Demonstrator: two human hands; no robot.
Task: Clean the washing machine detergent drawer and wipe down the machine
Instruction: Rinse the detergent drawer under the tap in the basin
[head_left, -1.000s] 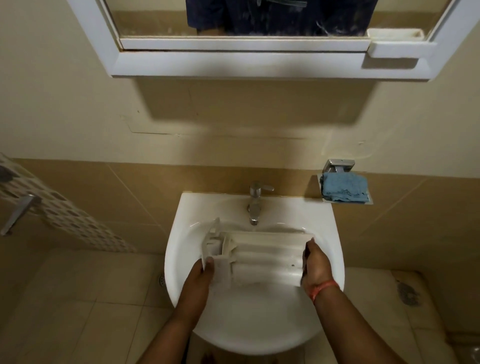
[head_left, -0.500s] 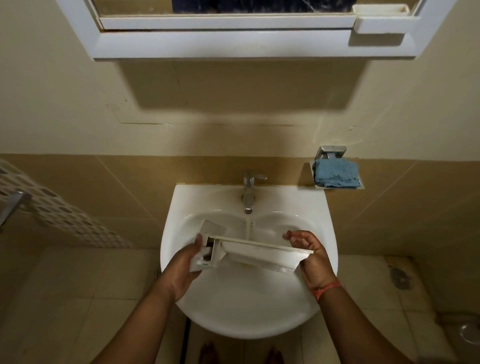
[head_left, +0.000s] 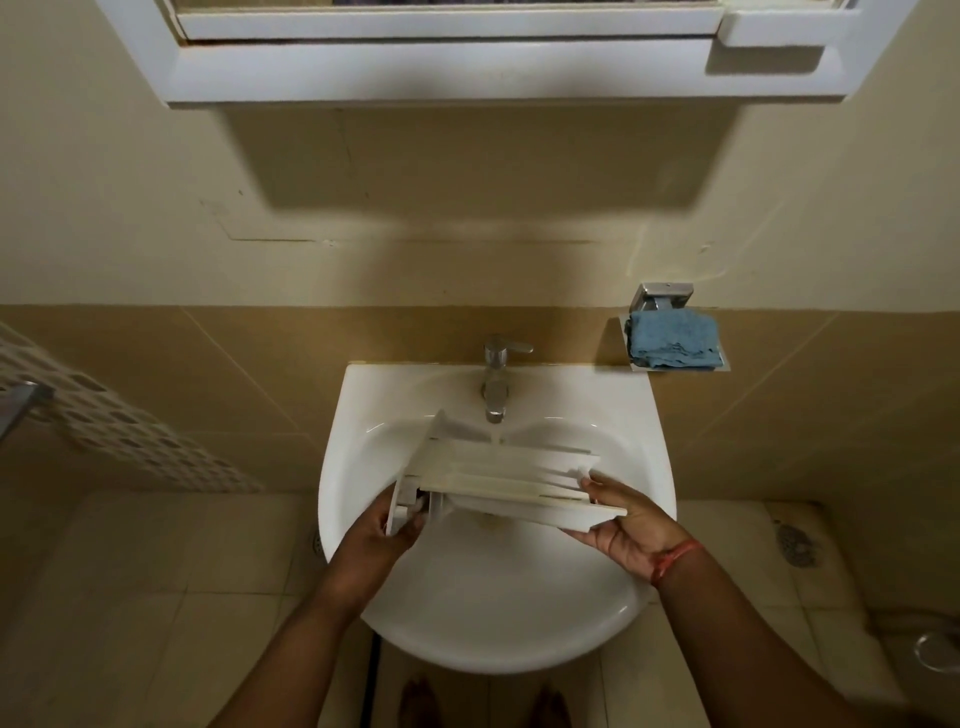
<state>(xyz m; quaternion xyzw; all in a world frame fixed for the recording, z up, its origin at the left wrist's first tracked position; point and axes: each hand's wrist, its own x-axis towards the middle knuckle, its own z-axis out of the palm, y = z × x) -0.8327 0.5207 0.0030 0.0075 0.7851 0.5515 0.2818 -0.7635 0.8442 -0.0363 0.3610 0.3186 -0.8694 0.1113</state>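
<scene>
The white detergent drawer (head_left: 498, 475) lies lengthwise over the white sink (head_left: 498, 623), its open compartments facing up under the tap (head_left: 496, 384). A thin stream of water runs from the tap into the drawer's back edge. My left hand (head_left: 384, 535) grips the drawer's front panel at the left end. At the right end my right hand (head_left: 623, 525) holds the drawer from beneath, fingers curled over its edge. A red band sits on that wrist.
A folded blue cloth (head_left: 672, 340) rests on a metal wall shelf right of the tap. A white mirror cabinet (head_left: 467, 67) hangs above. A perforated white rack (head_left: 119, 431) juts in at left. Tiled floor and a floor drain (head_left: 795, 540) lie below.
The drawer has been turned from its side back to compartments-up and lifted toward the tap. My right hand shifted under its right end. The camera tilted down slightly.
</scene>
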